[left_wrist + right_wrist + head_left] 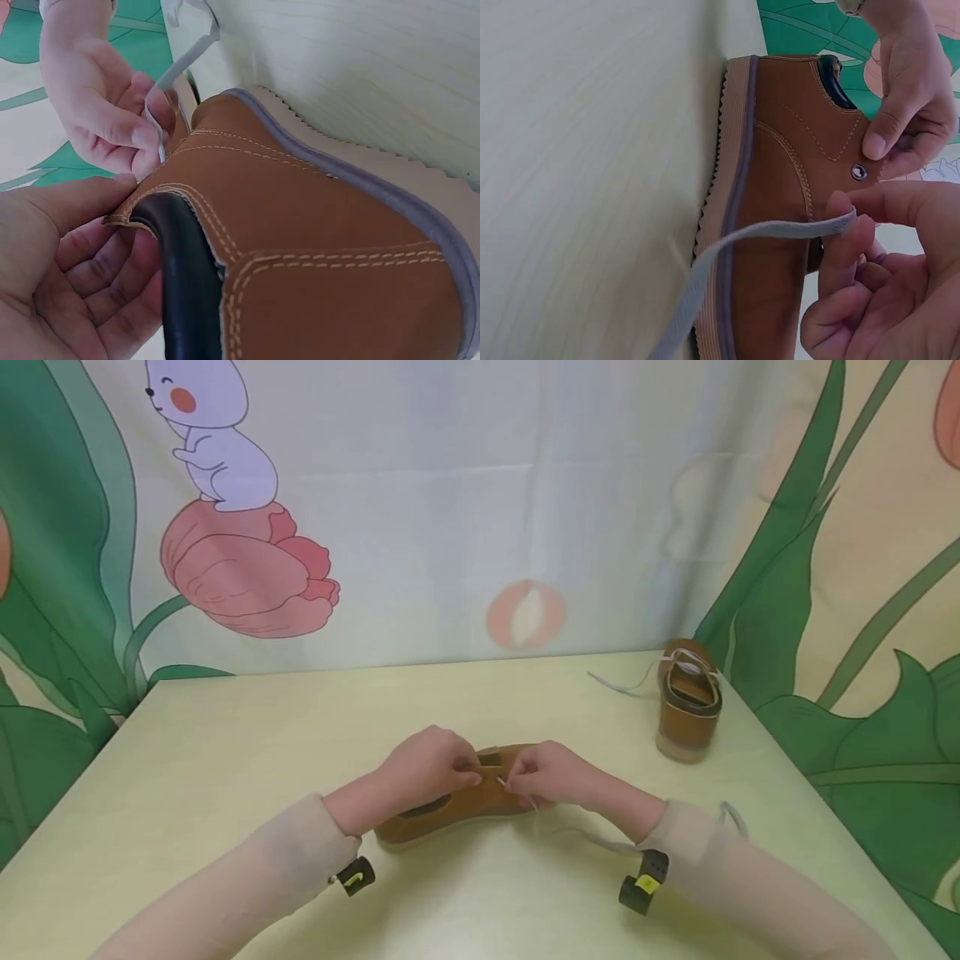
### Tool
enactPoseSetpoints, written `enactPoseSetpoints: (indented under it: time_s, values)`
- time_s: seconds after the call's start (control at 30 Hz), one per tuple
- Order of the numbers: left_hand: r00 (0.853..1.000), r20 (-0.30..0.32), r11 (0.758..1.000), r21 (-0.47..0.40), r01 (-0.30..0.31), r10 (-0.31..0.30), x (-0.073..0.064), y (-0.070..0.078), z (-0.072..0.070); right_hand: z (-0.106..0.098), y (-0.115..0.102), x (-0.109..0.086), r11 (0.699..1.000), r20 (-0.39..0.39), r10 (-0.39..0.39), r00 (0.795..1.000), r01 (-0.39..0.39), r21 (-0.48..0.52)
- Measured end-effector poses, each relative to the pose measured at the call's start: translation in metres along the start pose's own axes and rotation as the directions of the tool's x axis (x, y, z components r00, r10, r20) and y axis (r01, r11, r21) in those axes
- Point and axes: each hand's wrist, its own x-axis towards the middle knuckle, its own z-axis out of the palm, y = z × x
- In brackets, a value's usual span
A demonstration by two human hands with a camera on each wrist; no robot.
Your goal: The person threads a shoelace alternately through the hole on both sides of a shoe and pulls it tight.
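A brown leather shoe (468, 802) with stitched seams and a pale ridged sole stands on the table, its toe to the right. My left hand (435, 764) pinches the edge of the shoe's eyelet flap between thumb and fingers, beside the dark padded collar (180, 255). A metal eyelet (859, 172) shows close to the left thumb. With thumb and index finger, my right hand (551, 772) pinches a flat grey shoelace (757, 229) by the eyelets. The lace trails from those fingers down past the sole.
A second brown shoe (686, 710) stands at the table's right rear, its lace (626, 689) trailing left. Part of a loose lace (600, 839) lies near my right wrist. Behind the pale table (300, 718) hangs a printed curtain (420, 527).
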Motion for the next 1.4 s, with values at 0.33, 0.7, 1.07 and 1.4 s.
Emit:
enactPoseSetpoints:
  time_s: [0.33,0.7,1.07,1.4]
  values:
    - [0.992,0.061,0.994,-0.005,-0.110,0.111,-0.007,-0.005,-0.002,0.000,0.001,0.009,0.997,0.116,0.013,0.993,-0.022,0.080]
    - [0.988,0.033,0.987,0.046,-0.155,0.154,-0.010,-0.008,-0.003,-0.013,0.015,0.019,0.960,0.215,0.047,0.976,-0.103,0.262]
    - [0.988,0.048,0.987,0.067,-0.148,0.145,-0.011,-0.008,-0.002,-0.090,0.001,0.019,0.937,-0.103,0.076,0.992,-0.036,0.347]
    - [0.987,0.071,0.985,0.092,-0.148,0.141,-0.008,-0.009,-0.005,-0.186,-0.002,-0.005,0.881,-0.360,0.230,0.904,-0.037,0.471]
